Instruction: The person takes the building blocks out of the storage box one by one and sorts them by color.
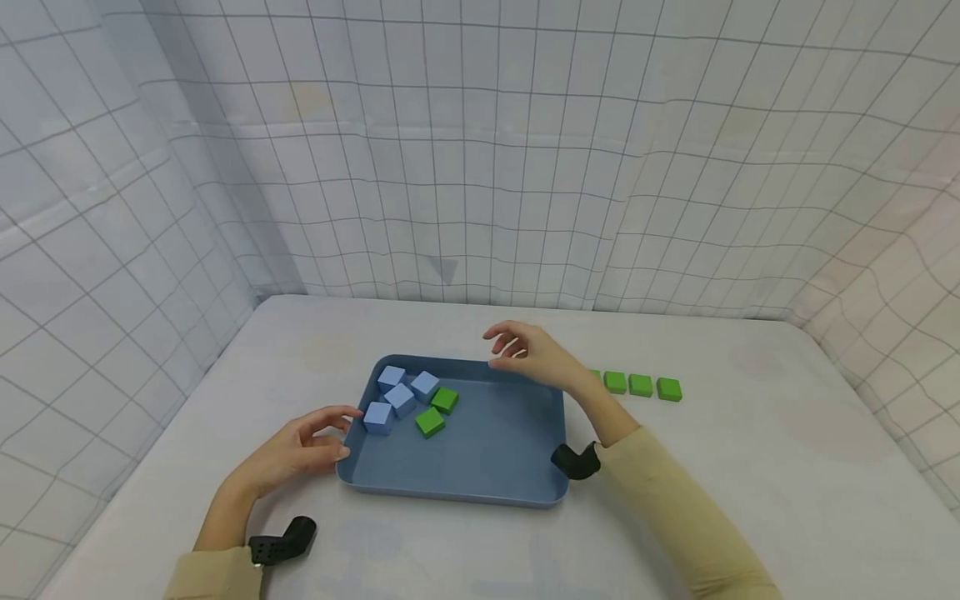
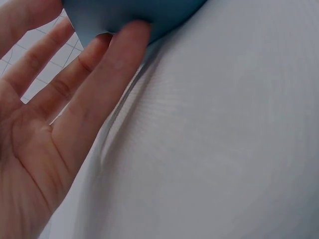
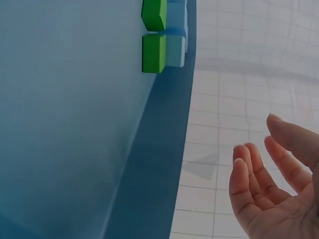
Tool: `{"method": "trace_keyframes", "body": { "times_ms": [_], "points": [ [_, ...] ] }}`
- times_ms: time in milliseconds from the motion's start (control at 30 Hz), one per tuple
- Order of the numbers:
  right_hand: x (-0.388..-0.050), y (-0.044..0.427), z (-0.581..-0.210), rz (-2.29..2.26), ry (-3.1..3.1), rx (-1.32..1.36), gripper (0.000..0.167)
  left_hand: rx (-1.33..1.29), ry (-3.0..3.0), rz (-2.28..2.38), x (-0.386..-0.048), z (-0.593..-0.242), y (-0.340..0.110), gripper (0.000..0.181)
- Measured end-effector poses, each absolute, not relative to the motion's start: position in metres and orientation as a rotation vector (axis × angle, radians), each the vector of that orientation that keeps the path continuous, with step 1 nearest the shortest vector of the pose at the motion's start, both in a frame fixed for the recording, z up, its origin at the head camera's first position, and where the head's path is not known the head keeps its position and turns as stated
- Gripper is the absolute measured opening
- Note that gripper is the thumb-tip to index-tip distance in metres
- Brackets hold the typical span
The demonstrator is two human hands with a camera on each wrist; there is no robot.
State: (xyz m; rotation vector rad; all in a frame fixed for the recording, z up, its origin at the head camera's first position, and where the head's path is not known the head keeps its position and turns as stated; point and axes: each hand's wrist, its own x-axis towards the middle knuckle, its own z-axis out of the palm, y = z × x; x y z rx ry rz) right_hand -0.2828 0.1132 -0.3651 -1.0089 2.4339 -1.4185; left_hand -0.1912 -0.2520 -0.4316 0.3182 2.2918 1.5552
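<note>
A blue-grey tray [image 1: 487,450] holds several light blue cubes [image 1: 400,400] at its left end, with two green cubes [image 1: 430,422] beside them. At the tray's left wall, the left hand [image 1: 296,450] touches the rim with spread, slightly bent fingers; the left wrist view shows its fingertips against the tray [image 2: 129,12]. The right hand [image 1: 536,354] is over the tray's back rim, fingers loosely bent and holding nothing. In the right wrist view this hand [image 3: 274,194] has a gap between thumb and fingers, apart from the green cubes [image 3: 153,54] in the tray.
Several green cubes [image 1: 641,385] stand in a row on the white table [image 1: 750,450] right of the tray, one partly hidden by the right forearm. White sheeting with a grid pattern [image 1: 480,167] hangs behind the table and along both sides.
</note>
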Motion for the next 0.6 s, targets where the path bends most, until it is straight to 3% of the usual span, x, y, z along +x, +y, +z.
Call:
{"method": "trace_keyframes", "body": {
  "times_ms": [600],
  "points": [
    [-0.296,0.086,-0.385,-1.206,2.342,-1.254,0.034,0.347,2.261,1.572,-0.192,-0.431,-0.253,0.049]
  ]
}}
